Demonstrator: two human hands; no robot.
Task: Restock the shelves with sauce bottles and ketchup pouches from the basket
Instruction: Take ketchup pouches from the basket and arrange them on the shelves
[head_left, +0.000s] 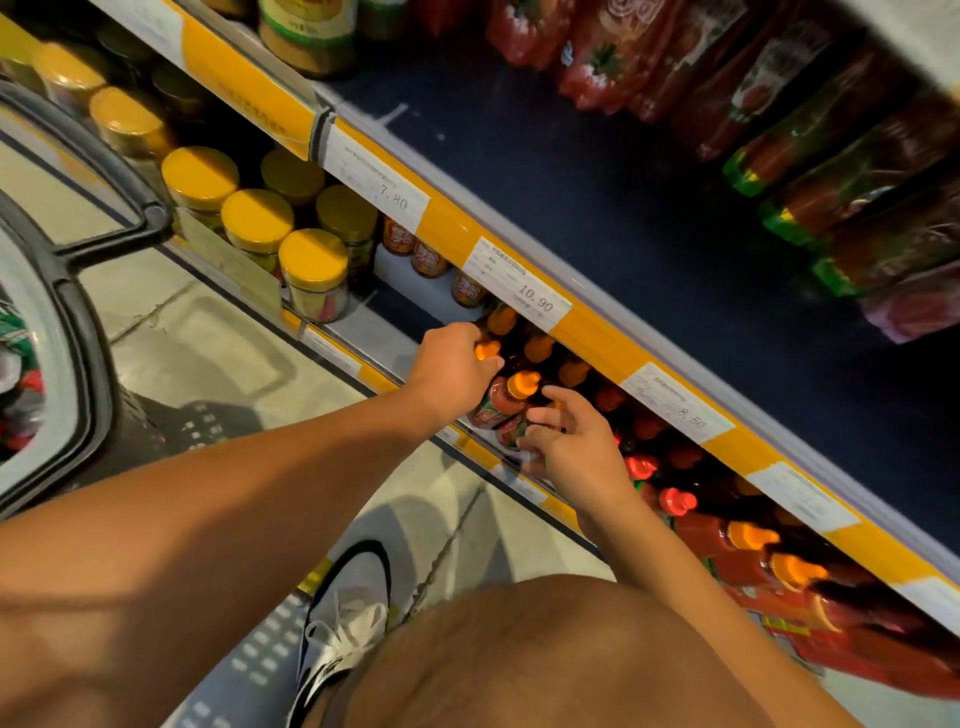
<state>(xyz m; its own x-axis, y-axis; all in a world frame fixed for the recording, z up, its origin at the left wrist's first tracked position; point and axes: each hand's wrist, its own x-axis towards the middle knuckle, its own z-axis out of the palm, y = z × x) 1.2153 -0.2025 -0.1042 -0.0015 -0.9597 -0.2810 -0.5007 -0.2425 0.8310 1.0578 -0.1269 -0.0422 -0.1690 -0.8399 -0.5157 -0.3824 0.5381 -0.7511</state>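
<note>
Basket (78, 291): sitting at the far left on the floor, its black rim and handle showing; red and green packs are lying inside, so more stock is waiting there.
Yellow-lidded jars (311, 273): standing on the same shelf to the left of the sauce row, well apart from the work; nothing there is needing a touch.
Left hand (454, 364): curling its fingers over an orange-capped bottle (487, 351) at the left end of the sauce row, gripping it near the neck; best to be pushing it back upright by the shoulder, not the cap.
Sauce bottle in front (501, 400): leaning between the two hands, orange cap tilted toward the aisle; it is wanting to be stood straight and slid into the gap behind.
Right hand (566, 441): fingers half spread and bent, resting on bottles just beside that one; whether it is actually pinching one I cannot tell.
Shelf edge (587, 332): the yellow price strip is overhanging the caps, so the bottles should be going in low.
Red-capped bottles (675, 501): crowding the row to the right; a careless nudge could be toppling them.
</note>
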